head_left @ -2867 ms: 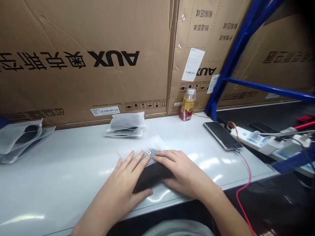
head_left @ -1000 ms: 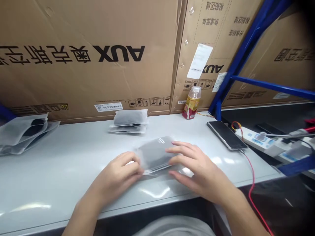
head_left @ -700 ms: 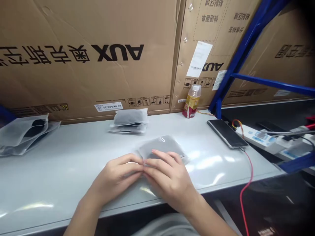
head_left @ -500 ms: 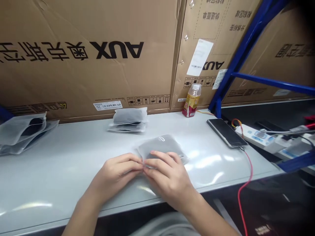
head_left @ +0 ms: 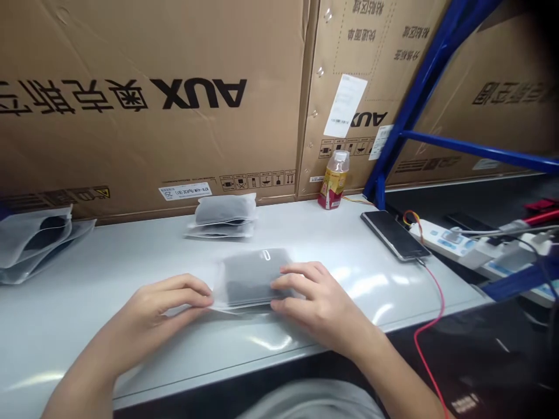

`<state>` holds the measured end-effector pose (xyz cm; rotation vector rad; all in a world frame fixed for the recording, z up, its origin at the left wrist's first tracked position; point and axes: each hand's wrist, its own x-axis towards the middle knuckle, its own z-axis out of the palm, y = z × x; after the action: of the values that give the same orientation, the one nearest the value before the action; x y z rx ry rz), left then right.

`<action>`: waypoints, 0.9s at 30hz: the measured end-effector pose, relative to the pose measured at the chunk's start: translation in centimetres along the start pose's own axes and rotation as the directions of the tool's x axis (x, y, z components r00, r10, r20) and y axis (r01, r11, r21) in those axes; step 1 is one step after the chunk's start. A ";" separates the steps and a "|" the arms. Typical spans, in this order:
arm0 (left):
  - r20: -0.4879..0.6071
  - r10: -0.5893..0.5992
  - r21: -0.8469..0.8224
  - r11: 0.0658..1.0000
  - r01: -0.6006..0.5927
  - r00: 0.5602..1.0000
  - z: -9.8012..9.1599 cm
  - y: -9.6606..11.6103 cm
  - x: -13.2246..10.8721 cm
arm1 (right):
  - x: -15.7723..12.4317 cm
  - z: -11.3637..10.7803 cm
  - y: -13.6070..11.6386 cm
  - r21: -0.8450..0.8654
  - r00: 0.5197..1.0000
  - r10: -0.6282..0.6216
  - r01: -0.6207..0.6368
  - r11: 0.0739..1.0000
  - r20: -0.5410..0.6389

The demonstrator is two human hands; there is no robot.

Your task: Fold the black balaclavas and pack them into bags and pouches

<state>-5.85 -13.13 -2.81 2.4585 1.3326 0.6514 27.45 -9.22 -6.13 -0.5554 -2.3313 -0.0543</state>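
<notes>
Lightly, my left hand (head_left: 159, 305) curls against the 9 o'clock edge of a frosted pouch (head_left: 251, 284) on the counter (head_left: 109, 259), though I can't tell whether it's pinching. My half-open right hand (head_left: 317, 308) lies over the 3 o'clock end, hiding it. The dark contents blur through the film. Stacked pouches (head_left: 222, 218) sit at 12 o'clock.
</notes>
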 end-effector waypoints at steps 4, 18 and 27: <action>0.076 -0.052 0.001 0.999 0.052 0.996 -0.6 -0.4 -0.7 | -0.7 -2.0 1.5 0.045 0.995 0.052 -0.056 0.997 0.087; -0.059 -0.217 0.238 0.945 0.225 0.974 5.8 4.8 7.6 | 3.8 -0.3 1.3 0.158 0.900 0.425 -0.435 0.887 0.095; -0.037 -0.226 0.240 0.944 0.228 0.973 10.2 5.5 5.0 | 1.7 3.5 -1.0 0.205 0.843 0.439 -0.511 0.835 0.311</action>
<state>5.61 -12.11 -7.90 2.4281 1.7606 0.4666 23.66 -8.79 -7.44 -1.0332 -2.3090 0.6114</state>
